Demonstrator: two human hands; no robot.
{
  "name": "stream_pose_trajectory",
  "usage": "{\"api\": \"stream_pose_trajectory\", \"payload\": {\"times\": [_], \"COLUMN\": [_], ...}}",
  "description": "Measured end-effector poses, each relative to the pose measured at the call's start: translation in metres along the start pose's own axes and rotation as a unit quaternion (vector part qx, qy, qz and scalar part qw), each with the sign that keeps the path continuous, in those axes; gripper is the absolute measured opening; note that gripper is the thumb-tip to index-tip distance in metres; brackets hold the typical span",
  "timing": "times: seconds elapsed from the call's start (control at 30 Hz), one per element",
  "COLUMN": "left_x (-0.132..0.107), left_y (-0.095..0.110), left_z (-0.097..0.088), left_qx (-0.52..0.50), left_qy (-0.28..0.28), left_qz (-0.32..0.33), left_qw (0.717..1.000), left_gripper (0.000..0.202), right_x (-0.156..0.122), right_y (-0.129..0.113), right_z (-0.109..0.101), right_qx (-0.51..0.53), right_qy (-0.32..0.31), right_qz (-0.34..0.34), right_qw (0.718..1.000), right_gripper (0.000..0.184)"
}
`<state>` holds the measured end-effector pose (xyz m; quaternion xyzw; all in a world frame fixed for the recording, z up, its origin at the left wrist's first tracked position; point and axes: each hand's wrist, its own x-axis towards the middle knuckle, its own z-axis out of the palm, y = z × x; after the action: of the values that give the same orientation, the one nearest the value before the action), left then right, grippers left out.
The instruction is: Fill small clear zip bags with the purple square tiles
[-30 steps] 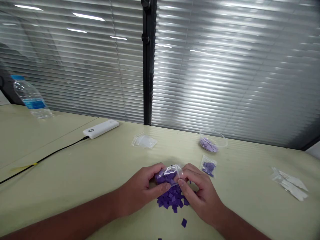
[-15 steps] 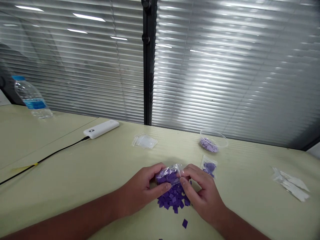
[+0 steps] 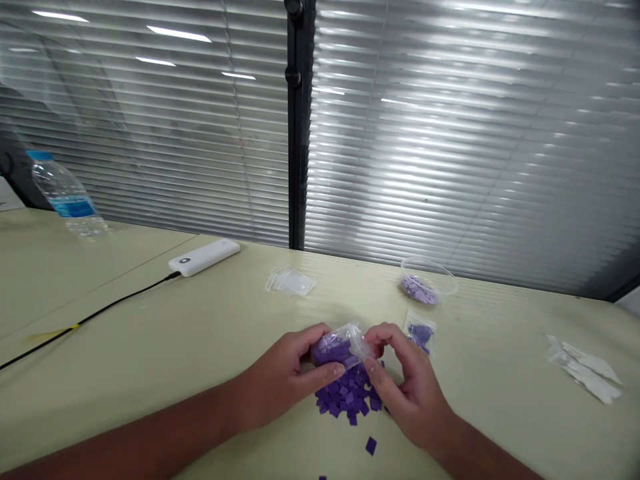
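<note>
My left hand [image 3: 280, 377] grips a small clear plastic bag [image 3: 340, 347] filled with purple square pieces, and my right hand [image 3: 413, 393] pinches the bag's right end. Under both hands lies a loose pile of purple squares [image 3: 347, 399] on the pale green table [image 3: 150, 400]. One stray square [image 3: 371, 445] rests nearer me. Just beyond my right hand lies a smaller bag of purple squares [image 3: 420, 335]. The hands hide part of the pile.
A clear bowl of lilac pieces [image 3: 425, 283] and a flat clear bag [image 3: 291, 283] lie farther back. White pieces in plastic [image 3: 584, 371] lie right. At left are a white power bank [image 3: 204, 257] with a black cable [image 3: 95, 317] and a water bottle [image 3: 65, 195]. Window blinds [image 3: 450, 147] edge the far side.
The bag has tilted slightly and risen a little between my hands, and my right fingers have shifted on its end. The pile looks unchanged.
</note>
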<state>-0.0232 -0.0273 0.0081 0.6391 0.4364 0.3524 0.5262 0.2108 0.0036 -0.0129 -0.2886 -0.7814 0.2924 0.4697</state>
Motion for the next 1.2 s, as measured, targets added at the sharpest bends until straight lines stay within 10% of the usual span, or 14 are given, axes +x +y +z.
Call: {"api": "stream_pose_trajectory", "payload": {"times": [0.23,0.5,0.77,1.0,1.2], "left_x": [0.006,0.008,0.005,0.002,0.001], "left_y": [0.004,0.002,-0.001,0.003,0.007], "left_z": [-0.005,-0.009,-0.009,-0.005,-0.002], "left_qx": [-0.123,-0.050,-0.044,0.014,0.137], "left_qy": [0.072,0.126,0.100,0.051,0.041], "left_qz": [-0.007,0.005,-0.010,-0.036,-0.021], "left_qw": [0.990,0.991,0.994,0.998,0.990], "left_gripper": [0.022,0.014,0.015,0.020,0.016], "right_x": [0.006,0.008,0.011,0.013,0.013], "right_y": [0.001,-0.005,0.001,0.011,0.013], "right_z": [0.001,0.004,0.002,-0.004,-0.003], "right_qx": [-0.063,-0.124,-0.085,0.111,0.153], "right_qy": [-0.047,-0.179,-0.123,0.000,-0.005], "right_qz": [0.111,0.016,0.009,0.215,0.232], "right_qw": [0.991,0.976,0.989,0.970,0.961], "right_gripper": [0.013,0.020,0.014,0.034,0.033]}}
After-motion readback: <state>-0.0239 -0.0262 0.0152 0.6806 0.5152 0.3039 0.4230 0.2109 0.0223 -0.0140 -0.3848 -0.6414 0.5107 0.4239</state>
